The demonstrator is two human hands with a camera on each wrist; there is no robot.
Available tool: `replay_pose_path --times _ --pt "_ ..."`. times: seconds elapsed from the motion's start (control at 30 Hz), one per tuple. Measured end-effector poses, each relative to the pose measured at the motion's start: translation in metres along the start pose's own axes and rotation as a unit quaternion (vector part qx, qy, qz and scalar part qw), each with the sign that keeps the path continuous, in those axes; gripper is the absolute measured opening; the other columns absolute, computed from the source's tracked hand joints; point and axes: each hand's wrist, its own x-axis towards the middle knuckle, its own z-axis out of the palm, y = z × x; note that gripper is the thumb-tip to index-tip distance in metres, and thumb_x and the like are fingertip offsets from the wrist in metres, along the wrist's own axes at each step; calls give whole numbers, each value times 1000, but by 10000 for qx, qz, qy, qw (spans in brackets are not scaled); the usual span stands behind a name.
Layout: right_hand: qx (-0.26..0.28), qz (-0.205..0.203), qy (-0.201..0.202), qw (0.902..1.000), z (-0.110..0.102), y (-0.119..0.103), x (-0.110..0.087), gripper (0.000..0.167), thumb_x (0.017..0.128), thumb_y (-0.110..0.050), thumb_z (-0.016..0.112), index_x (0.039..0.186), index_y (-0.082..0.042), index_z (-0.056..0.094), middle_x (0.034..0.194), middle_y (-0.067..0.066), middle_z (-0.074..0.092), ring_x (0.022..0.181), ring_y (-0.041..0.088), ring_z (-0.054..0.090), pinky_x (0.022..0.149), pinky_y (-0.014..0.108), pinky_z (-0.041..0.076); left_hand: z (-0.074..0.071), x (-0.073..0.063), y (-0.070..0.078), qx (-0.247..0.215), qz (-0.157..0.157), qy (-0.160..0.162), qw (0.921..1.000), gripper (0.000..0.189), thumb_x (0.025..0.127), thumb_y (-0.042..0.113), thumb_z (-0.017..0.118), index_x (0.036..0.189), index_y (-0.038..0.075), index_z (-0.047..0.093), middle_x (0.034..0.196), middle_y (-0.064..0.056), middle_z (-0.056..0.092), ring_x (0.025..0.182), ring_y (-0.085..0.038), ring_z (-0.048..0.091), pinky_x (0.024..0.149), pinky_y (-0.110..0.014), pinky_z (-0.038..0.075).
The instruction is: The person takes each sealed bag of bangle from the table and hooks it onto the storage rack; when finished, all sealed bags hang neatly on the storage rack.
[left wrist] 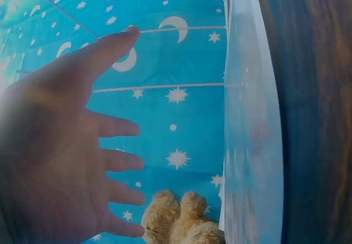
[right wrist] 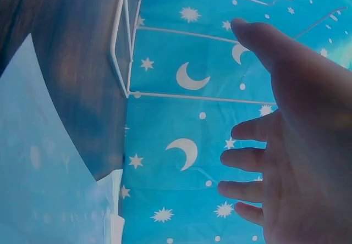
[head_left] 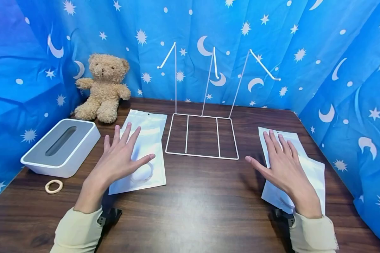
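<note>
My left hand (head_left: 118, 160), fingers spread and thumb out, hovers palm down over two overlapping white pouches (head_left: 156, 147) on the left side of the table. A round shape shows through the front pouch. In the left wrist view, a gap separates the hand (left wrist: 60, 156) from the pouch surface (left wrist: 250, 145). My right hand (head_left: 283, 168), spread the same way, hovers over two more overlapping white pouches (head_left: 313, 175) at the right. The right wrist view has that hand (right wrist: 297, 161) apart from the pouch (right wrist: 49, 161). Both hands hold nothing.
Between the hands, farther back, stands a white wire rack (head_left: 202, 156) with three uprights and angled arms. A teddy bear (head_left: 102, 88) sits at the back left. Before it are a white and grey tissue box (head_left: 79, 158) and a wooden ring (head_left: 54, 186). Star-patterned curtains (head_left: 256, 28) enclose the table.
</note>
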Motion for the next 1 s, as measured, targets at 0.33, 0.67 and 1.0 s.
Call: replay_pose_path --times 0.33,0.67,1.0 --pt "326 -22 47 9995 -3 -28 10 104 90 -70 48 157 -4 5 158 25 14 143 46 13 113 62 2 -10 -12 -9 -449 -479 170 9977 89 92 64 51 151 1 31 153 -28 28 138 -50 24 105 -69 22" --pt "1383 -36 -1052 9848 13 -38 39 102 92 -66 50 155 1 9 156 29 20 140 48 21 109 65 19 -4 -21 -26 -517 -1860 44 9812 63 89 48 67 122 -5 56 112 -30 55 100 -45 53 77 -57 47" --pt "1931 273 -1253 9728 42 -14 48 98 92 -62 55 152 5 19 148 34 30 136 49 29 106 64 29 4 -17 -47 -1149 -1588 -255 9803 61 87 45 71 123 -2 58 113 -28 55 104 -41 49 82 -56 44"
